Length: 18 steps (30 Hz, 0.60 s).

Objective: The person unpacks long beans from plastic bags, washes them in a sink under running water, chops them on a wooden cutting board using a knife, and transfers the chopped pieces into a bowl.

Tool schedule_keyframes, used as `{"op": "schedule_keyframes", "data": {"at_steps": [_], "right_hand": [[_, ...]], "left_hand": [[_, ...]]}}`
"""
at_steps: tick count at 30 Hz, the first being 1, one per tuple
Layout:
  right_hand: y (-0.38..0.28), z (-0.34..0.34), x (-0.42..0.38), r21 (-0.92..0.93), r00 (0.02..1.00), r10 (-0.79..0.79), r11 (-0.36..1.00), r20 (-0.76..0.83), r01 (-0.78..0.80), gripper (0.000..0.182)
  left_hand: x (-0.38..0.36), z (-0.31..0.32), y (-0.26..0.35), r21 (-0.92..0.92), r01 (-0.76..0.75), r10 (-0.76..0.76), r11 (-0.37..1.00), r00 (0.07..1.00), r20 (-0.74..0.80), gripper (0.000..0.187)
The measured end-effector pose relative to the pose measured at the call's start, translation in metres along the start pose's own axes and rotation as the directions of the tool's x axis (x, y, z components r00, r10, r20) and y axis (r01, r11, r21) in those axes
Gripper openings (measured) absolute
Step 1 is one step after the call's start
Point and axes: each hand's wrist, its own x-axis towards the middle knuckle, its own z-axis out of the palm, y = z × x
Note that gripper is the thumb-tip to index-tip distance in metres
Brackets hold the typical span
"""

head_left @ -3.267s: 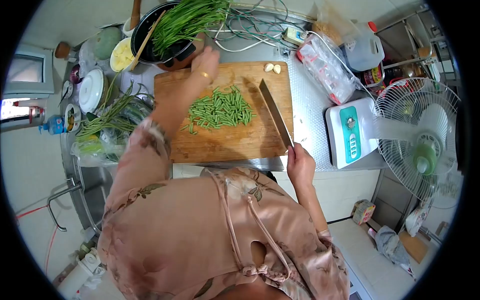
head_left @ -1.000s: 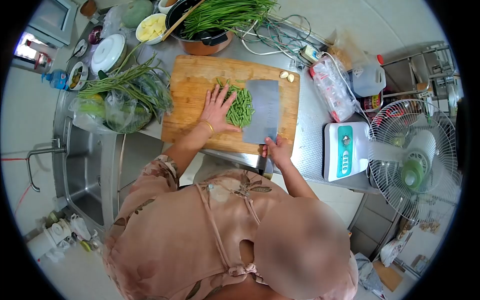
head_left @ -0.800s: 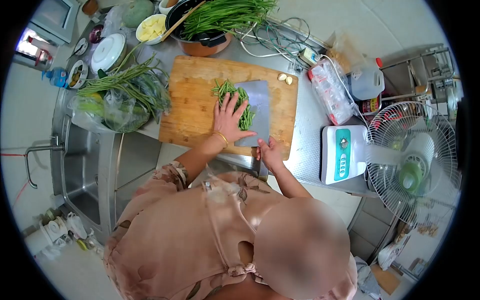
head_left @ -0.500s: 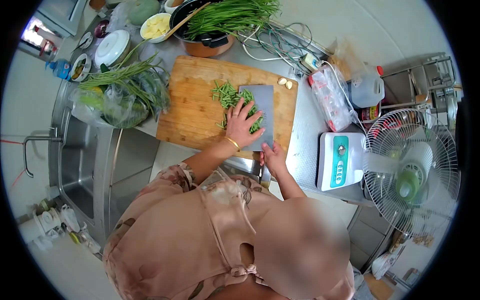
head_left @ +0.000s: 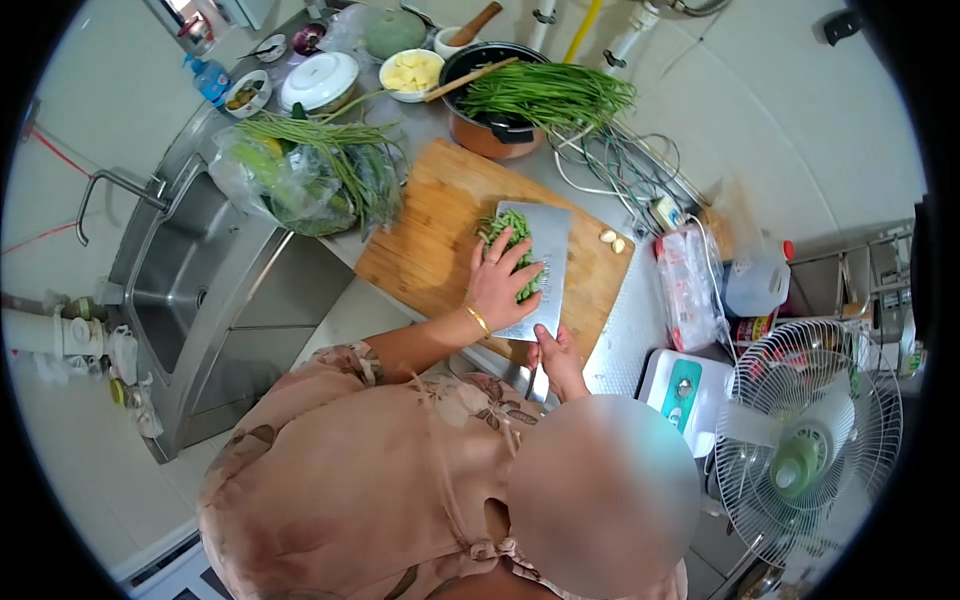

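Note:
A wide cleaver [head_left: 545, 270] lies flat over the right half of the wooden cutting board [head_left: 430, 215]. Chopped green beans [head_left: 513, 228] are heaped on the blade's left side. My left hand [head_left: 500, 288], with a gold bracelet at the wrist, rests on the beans with its fingers spread. At the cleaver's near end, my right hand [head_left: 556, 358] is closed round the handle, with the thumb on the blade. Two garlic cloves [head_left: 612, 241] sit near the board's right edge.
Bagged vegetables [head_left: 310, 180] lie left of the board, beside the sink [head_left: 180, 250]. Behind it stand a pot [head_left: 492, 137] with long greens and a bowl of yellow pieces [head_left: 412, 73]. To the right are a white scale [head_left: 685, 395] and a fan [head_left: 810, 440].
The view has turned and shifted. More of the bean pieces are gathered onto the blade under my left hand, and fewer lie loose on the board. My right hand still holds the cleaver.

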Motion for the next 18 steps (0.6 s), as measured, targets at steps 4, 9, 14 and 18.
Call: {"op": "schedule_keyframes", "data": {"at_steps": [4, 9, 14, 18], "right_hand": [[-0.018, 0.053, 0.023, -0.082, 0.992, 0.030, 0.996, 0.121, -0.021, 0.016], [-0.032, 0.135, 0.074, -0.072, 0.968, 0.046, 0.997, 0.247, -0.030, 0.013], [-0.052, 0.223, 0.125, -0.031, 0.967, 0.009, 1.000, 0.254, -0.001, 0.013], [-0.078, 0.279, 0.164, -0.002, 0.975, -0.017, 1.000, 0.223, 0.018, 0.014]], "left_hand": [[-0.002, -0.042, -0.039, 0.070, 0.079, -0.072, 0.994, 0.993, -0.091, 0.037], [0.015, -0.101, -0.109, 0.120, 0.129, -0.107, 0.984, 0.978, -0.178, 0.033], [0.056, -0.156, -0.190, 0.149, 0.062, -0.033, 0.987, 0.982, -0.186, 0.034], [0.105, -0.189, -0.245, 0.159, -0.010, 0.026, 0.987, 0.995, -0.098, 0.034]]}}
